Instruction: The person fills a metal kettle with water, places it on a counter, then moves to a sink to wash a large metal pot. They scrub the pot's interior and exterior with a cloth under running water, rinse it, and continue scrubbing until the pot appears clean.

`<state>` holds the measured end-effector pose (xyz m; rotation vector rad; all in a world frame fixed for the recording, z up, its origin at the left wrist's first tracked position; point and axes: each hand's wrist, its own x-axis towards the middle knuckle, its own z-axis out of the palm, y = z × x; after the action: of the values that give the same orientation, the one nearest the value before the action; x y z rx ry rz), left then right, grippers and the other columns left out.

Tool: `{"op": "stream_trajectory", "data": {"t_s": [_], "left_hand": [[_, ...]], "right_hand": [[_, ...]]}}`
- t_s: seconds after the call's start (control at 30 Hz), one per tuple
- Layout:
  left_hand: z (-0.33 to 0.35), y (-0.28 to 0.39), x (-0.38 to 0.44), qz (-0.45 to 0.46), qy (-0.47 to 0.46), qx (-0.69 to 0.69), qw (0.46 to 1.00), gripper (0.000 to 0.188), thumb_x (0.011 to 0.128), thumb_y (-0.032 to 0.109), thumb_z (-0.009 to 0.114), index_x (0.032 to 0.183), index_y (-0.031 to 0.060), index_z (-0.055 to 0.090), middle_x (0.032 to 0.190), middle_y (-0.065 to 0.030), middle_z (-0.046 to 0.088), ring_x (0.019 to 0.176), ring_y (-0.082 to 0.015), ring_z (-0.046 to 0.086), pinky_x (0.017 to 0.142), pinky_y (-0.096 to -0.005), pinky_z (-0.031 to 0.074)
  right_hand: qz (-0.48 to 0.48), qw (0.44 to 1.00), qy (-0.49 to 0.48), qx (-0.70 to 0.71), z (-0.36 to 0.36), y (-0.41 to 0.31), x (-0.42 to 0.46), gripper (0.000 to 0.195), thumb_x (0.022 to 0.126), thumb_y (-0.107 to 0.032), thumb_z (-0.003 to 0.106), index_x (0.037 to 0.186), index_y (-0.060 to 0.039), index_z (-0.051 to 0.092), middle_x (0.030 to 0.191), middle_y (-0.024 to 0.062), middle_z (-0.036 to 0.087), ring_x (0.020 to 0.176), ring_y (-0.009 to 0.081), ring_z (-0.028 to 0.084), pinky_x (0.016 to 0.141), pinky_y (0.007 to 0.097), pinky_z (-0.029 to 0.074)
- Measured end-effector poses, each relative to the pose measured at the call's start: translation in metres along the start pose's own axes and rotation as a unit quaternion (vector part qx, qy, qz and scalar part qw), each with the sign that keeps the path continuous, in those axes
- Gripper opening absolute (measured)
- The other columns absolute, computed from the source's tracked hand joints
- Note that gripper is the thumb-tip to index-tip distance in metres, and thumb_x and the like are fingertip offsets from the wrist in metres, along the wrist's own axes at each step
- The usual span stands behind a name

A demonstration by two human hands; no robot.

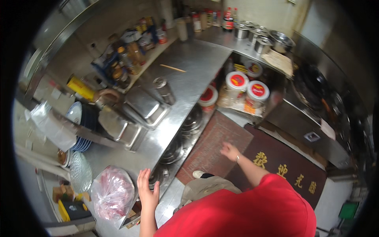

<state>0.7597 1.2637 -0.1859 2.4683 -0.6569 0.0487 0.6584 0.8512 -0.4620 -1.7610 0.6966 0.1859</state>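
My left hand (147,188) is raised at the edge of the stainless steel counter (189,56), fingers apart and holding nothing. Left of it, a clear plastic bag of raw meat (111,192) rests on the counter's corner. My right hand (230,151) hangs over the reddish floor mat (219,142), its fingers loosely bent; whether anything is in them cannot be told. Further along the counter stand rectangular steel pans (148,108), a tall steel canister (164,90) and a single wooden stick (173,68).
Lidded tubs (237,80) sit on a low shelf under the counter. Steel pots (263,44) and sauce bottles (228,22) line the back. A stove with a dark wok (311,84) is at right; stacked blue-rimmed plates (74,112) stand at left.
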Motion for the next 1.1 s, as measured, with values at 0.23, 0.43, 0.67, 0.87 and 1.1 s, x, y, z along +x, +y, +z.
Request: {"op": "stream_trajectory", "data": {"t_s": [0.23, 0.43, 0.67, 0.87, 1.1], "left_hand": [[0.075, 0.123, 0.018, 0.145, -0.085, -0.055, 0.984, 0.054, 0.081, 0.000, 0.070, 0.134, 0.0063, 0.058, 0.140, -0.0153, 0.055, 0.137, -0.0381, 0.045, 0.114, -0.0470, 0.036], [0.178, 0.271, 0.015, 0.264, -0.172, -0.067, 0.947, 0.052, 0.080, 0.001, 0.072, 0.130, 0.0055, 0.060, 0.136, -0.0158, 0.058, 0.133, -0.0379, 0.049, 0.112, -0.0461, 0.038], [0.328, 0.526, -0.004, 0.410, -0.270, -0.093, 0.866, 0.050, 0.080, 0.002, 0.073, 0.128, 0.0056, 0.061, 0.133, -0.0163, 0.060, 0.132, -0.0383, 0.050, 0.112, -0.0465, 0.039], [0.388, 0.687, -0.013, 0.485, -0.331, -0.119, 0.800, 0.047, 0.080, 0.007, 0.075, 0.126, 0.0074, 0.063, 0.131, -0.0137, 0.060, 0.133, -0.0389, 0.049, 0.110, -0.0473, 0.042], [0.442, 0.768, 0.031, 0.504, -0.338, -0.119, 0.786, 0.044, 0.080, 0.005, 0.074, 0.123, 0.0056, 0.063, 0.126, -0.0143, 0.063, 0.130, -0.0397, 0.052, 0.109, -0.0475, 0.043]], "right_hand": [[0.304, 0.902, -0.107, -0.286, -0.109, 0.321, -0.265, 0.063, 0.092, -0.048, 0.062, 0.136, -0.0040, 0.058, 0.124, 0.0125, 0.068, 0.113, 0.0321, 0.064, 0.095, 0.0408, 0.049], [0.324, 0.920, 0.207, 0.073, -0.181, 0.377, -0.346, 0.055, 0.089, -0.039, 0.070, 0.131, -0.0040, 0.063, 0.117, 0.0142, 0.071, 0.102, 0.0249, 0.068, 0.090, 0.0347, 0.052], [0.241, 0.937, 0.249, -0.052, -0.428, 0.371, -0.416, 0.054, 0.088, -0.036, 0.071, 0.128, -0.0009, 0.063, 0.122, 0.0166, 0.070, 0.108, 0.0275, 0.068, 0.096, 0.0370, 0.051], [0.113, 0.836, 0.513, 0.162, -0.624, 0.377, -0.456, 0.048, 0.092, -0.026, 0.069, 0.130, 0.0016, 0.061, 0.120, 0.0183, 0.070, 0.111, 0.0275, 0.068, 0.096, 0.0346, 0.052], [0.073, 0.822, 0.545, 0.149, -0.778, 0.343, -0.452, 0.049, 0.092, -0.028, 0.070, 0.130, 0.0021, 0.062, 0.122, 0.0185, 0.070, 0.110, 0.0257, 0.068, 0.095, 0.0340, 0.052]]}}
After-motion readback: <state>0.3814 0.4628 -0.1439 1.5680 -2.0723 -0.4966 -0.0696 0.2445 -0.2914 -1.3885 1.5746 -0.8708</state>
